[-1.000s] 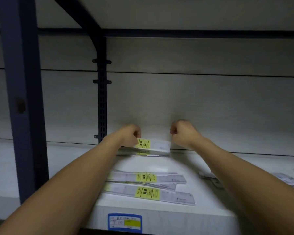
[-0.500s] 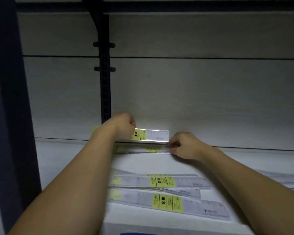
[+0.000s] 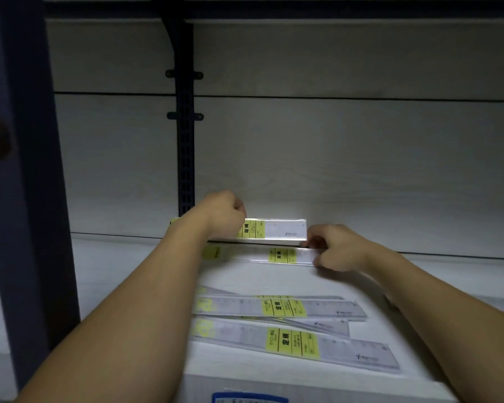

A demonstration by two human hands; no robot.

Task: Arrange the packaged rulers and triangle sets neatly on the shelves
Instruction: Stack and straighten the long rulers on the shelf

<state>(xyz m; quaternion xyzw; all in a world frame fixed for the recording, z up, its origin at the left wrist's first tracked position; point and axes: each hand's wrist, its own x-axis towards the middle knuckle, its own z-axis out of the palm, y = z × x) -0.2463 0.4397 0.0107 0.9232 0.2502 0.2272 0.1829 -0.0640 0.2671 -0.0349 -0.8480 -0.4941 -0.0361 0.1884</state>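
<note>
Two hands work at the back of the shelf (image 3: 122, 257): the left hand (image 3: 224, 215), closed, props one packaged ruler (image 3: 271, 229) upright against the back panel (image 3: 361, 170), seemingly to face its label outward, while the right hand (image 3: 336, 247) pinches a flat ruler (image 3: 262, 255) just below, likely next.

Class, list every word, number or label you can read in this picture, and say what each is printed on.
"定規": yellow label of the front ruler pack, and of the three packs behind.
"20": yellow digits at its left end.
Small print on the labels: too small.
Blue shelf tag: blurred.
</note>
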